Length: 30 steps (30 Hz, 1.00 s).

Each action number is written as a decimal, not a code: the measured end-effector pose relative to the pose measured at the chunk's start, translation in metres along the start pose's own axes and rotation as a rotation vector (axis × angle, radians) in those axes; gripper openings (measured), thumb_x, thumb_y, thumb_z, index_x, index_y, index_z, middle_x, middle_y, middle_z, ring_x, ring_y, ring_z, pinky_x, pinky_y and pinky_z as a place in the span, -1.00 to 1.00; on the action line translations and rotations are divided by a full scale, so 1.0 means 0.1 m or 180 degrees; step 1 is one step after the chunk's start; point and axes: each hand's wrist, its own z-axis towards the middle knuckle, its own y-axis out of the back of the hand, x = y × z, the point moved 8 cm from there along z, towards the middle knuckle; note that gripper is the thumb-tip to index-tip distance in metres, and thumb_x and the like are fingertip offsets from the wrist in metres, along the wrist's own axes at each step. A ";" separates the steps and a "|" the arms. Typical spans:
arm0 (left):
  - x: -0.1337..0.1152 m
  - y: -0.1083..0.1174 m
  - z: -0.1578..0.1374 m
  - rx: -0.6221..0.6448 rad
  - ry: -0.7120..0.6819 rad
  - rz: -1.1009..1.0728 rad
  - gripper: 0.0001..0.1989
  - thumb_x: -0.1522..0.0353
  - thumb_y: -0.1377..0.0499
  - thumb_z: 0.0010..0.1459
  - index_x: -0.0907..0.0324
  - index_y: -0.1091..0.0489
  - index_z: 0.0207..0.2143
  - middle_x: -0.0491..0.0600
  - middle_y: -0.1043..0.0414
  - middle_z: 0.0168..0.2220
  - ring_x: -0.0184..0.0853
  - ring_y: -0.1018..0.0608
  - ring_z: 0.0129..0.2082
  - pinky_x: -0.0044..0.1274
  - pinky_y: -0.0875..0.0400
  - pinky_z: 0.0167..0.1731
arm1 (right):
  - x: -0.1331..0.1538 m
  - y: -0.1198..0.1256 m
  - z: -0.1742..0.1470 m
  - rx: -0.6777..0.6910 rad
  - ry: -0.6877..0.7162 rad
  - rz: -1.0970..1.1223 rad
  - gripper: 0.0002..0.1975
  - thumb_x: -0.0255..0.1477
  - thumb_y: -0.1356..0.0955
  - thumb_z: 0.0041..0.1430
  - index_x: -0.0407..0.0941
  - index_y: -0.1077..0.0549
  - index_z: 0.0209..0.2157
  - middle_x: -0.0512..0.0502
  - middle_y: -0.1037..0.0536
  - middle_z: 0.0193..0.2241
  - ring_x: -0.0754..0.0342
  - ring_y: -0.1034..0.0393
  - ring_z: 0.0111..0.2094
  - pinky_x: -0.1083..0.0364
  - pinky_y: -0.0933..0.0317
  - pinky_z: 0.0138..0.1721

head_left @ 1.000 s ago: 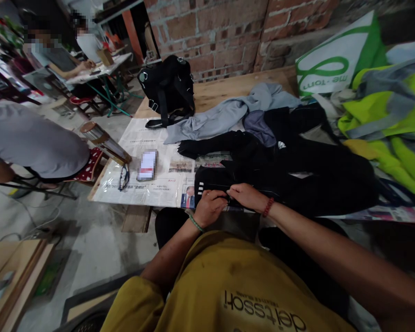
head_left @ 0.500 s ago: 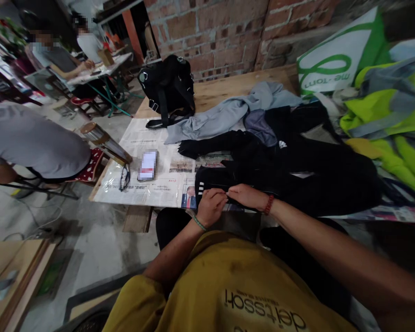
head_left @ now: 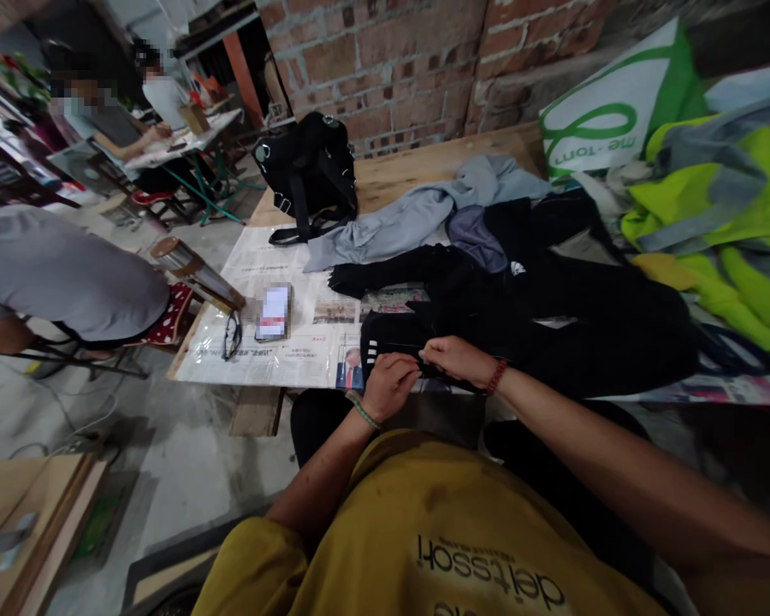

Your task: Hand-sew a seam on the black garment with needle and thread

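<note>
A black garment (head_left: 616, 316), seemingly a jacket, lies spread over the table, with short white stripes near one end. My left hand (head_left: 391, 385) is closed on the near edge of that end, beside the stripes, its fingers curled and pressed together. Just to its right, my right hand (head_left: 455, 359) is above the cloth with thumb and forefinger pinched. Anything between those fingertips is too small to make out. The two hands' fingertips are close, with a narrow gap between them.
Newspaper under clear plastic covers the table (head_left: 250, 372). On it are a phone (head_left: 274, 311), a wood-capped cylinder (head_left: 196, 272), a black bag (head_left: 308, 171) and a grey garment (head_left: 398, 224). Yellow-green clothing (head_left: 731, 231) and a white-green bag (head_left: 616, 111) are at right. A person (head_left: 70, 274) sits at left.
My right hand has drawn slightly up and away from my left fingertips, opening a small gap. My left hand stays at the cloth's edge. The view has shifted a little.
</note>
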 end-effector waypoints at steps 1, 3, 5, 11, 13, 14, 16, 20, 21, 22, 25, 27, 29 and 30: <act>0.00 -0.01 0.00 0.0002 -0.0004 0.0022 -0.87 0.37 -0.08 0.17 0.20 -0.41 -0.35 0.00 -0.48 -0.29 -0.36 -0.47 -0.24 -0.47 -0.30 -0.21 | 0.03 0.01 0.00 -0.0062 0.0121 -0.0151 -0.74 -0.28 -0.21 0.06 -0.14 -0.26 -0.60 0.13 -0.15 -0.73 0.27 0.03 -0.69 0.21 0.16 -0.64; -0.01 -0.02 -0.01 -0.0013 -0.0010 0.0096 -0.86 0.37 -0.07 0.18 0.20 -0.41 -0.35 0.00 -0.47 -0.30 -0.36 -0.47 -0.25 -0.47 -0.30 -0.21 | 0.10 0.01 -0.01 -0.0130 0.0426 -0.0524 -0.74 -0.33 -0.22 0.04 -0.15 -0.27 -0.64 0.10 -0.20 -0.71 0.25 -0.04 -0.64 0.20 0.10 -0.59; 0.00 -0.04 -0.01 -0.0024 0.0024 0.0182 -0.86 0.38 -0.06 0.18 0.20 -0.41 -0.34 0.00 -0.47 -0.31 -0.35 -0.47 -0.25 -0.46 -0.29 -0.22 | 0.14 -0.03 -0.02 -0.0125 0.0663 -0.0832 -0.75 -0.37 -0.22 0.04 -0.16 -0.31 -0.65 0.07 -0.26 -0.69 0.22 -0.09 -0.59 0.19 0.06 -0.54; 0.06 -0.04 0.02 -0.0035 0.0224 0.0100 -0.88 0.39 -0.08 0.16 0.19 -0.41 -0.36 -0.01 -0.47 -0.33 -0.36 -0.47 -0.28 -0.47 -0.31 -0.24 | 0.20 0.02 -0.04 -0.0198 0.0955 -0.0862 -0.76 -0.41 -0.20 0.08 -0.15 -0.45 -0.52 0.00 -0.43 -0.58 0.18 -0.24 -0.56 0.18 -0.07 -0.49; 0.06 -0.02 0.03 -0.0070 0.0231 -0.0033 -0.88 0.38 -0.09 0.15 0.19 -0.41 -0.37 -0.01 -0.46 -0.33 -0.36 -0.47 -0.28 -0.48 -0.32 -0.24 | 0.29 0.23 -0.14 -0.0688 0.1118 -0.0505 -0.77 -0.42 -0.20 0.09 -0.13 -0.48 -0.40 -0.02 -0.49 -0.47 0.21 -0.26 -0.59 0.18 -0.13 -0.49; 0.06 -0.01 0.02 -0.0083 0.0224 -0.0105 -0.89 0.38 -0.10 0.15 0.19 -0.41 -0.37 0.00 -0.46 -0.34 -0.37 -0.47 -0.27 -0.48 -0.32 -0.24 | 0.33 0.37 -0.24 -0.1065 0.1213 -0.0301 -0.77 -0.42 -0.20 0.10 -0.12 -0.47 -0.35 -0.03 -0.50 -0.42 0.22 -0.28 -0.60 0.18 -0.15 -0.50; 0.06 0.01 0.02 -0.0100 0.0199 -0.0220 -0.90 0.38 -0.11 0.14 0.19 -0.42 -0.38 -0.01 -0.46 -0.34 -0.37 -0.48 -0.27 -0.49 -0.33 -0.24 | 0.35 0.61 -0.52 -0.1817 0.1357 0.0042 -0.79 -0.38 -0.21 0.12 -0.11 -0.45 -0.33 -0.03 -0.49 -0.43 0.22 -0.30 -0.60 0.19 -0.18 -0.51; 0.05 0.03 0.00 -0.0123 0.0143 -0.0329 -0.91 0.39 -0.13 0.12 0.18 -0.43 -0.41 -0.01 -0.47 -0.36 -0.37 -0.49 -0.29 -0.49 -0.35 -0.26 | 0.16 0.35 -0.86 -0.1363 0.1021 0.0264 -0.68 -0.26 -0.22 0.14 -0.13 -0.34 -0.60 0.06 -0.31 -0.74 0.22 -0.24 -0.67 0.21 -0.14 -0.56; 0.05 0.03 0.00 -0.0119 0.0125 -0.0345 -0.91 0.38 -0.14 0.11 0.18 -0.43 -0.41 -0.01 -0.47 -0.36 -0.37 -0.49 -0.30 -0.49 -0.35 -0.26 | 0.03 0.11 -0.86 -0.0769 0.0697 0.0250 -0.64 -0.24 -0.21 0.14 -0.13 -0.33 -0.62 0.06 -0.32 -0.74 0.23 -0.21 -0.71 0.21 -0.10 -0.62; 0.05 0.04 0.00 -0.0109 0.0099 -0.0364 -0.91 0.38 -0.14 0.11 0.18 -0.43 -0.41 -0.01 -0.48 -0.36 -0.38 -0.49 -0.30 -0.49 -0.36 -0.26 | -0.11 -0.12 -0.86 -0.0268 0.0394 0.0269 -0.64 -0.23 -0.21 0.13 -0.14 -0.35 -0.61 0.04 -0.36 -0.72 0.24 -0.21 -0.73 0.21 -0.08 -0.66; 0.03 0.04 0.00 -0.0062 -0.0024 -0.0417 -0.91 0.39 -0.15 0.10 0.18 -0.44 -0.40 -0.02 -0.48 -0.36 -0.39 -0.49 -0.31 -0.49 -0.35 -0.24 | -0.40 -0.41 -0.82 -0.0189 -0.0138 0.0566 -0.71 -0.25 -0.22 0.10 -0.16 -0.41 -0.30 0.05 -0.41 -0.69 0.19 -0.31 -0.68 0.22 -0.11 -0.65; 0.01 0.04 0.00 -0.0014 -0.0117 -0.0426 -0.92 0.38 -0.17 0.08 0.18 -0.45 -0.40 -0.02 -0.49 -0.37 -0.39 -0.50 -0.30 -0.49 -0.35 -0.23 | -0.46 -0.47 -0.74 -0.0380 -0.0292 0.0926 -0.64 -0.25 -0.23 0.09 -0.18 -0.35 -0.14 0.05 -0.42 -0.68 0.17 -0.33 -0.66 0.22 -0.10 -0.67; -0.01 0.03 0.00 0.0040 -0.0167 -0.0416 -0.91 0.36 -0.17 0.08 0.18 -0.45 -0.41 -0.02 -0.49 -0.37 -0.39 -0.50 -0.31 -0.48 -0.34 -0.21 | -0.42 -0.49 -0.65 -0.0388 -0.0302 0.1261 -0.65 -0.23 -0.23 0.08 -0.18 -0.35 -0.18 0.04 -0.42 -0.67 0.17 -0.33 -0.66 0.23 -0.09 -0.69; -0.01 0.03 0.00 0.0063 -0.0169 -0.0407 -0.90 0.35 -0.17 0.09 0.18 -0.46 -0.42 -0.02 -0.49 -0.37 -0.39 -0.50 -0.31 -0.48 -0.35 -0.21 | -0.38 -0.49 -0.62 -0.0376 -0.0277 0.1392 -0.68 -0.22 -0.23 0.07 -0.18 -0.36 -0.26 0.03 -0.42 -0.68 0.18 -0.32 -0.67 0.23 -0.08 -0.69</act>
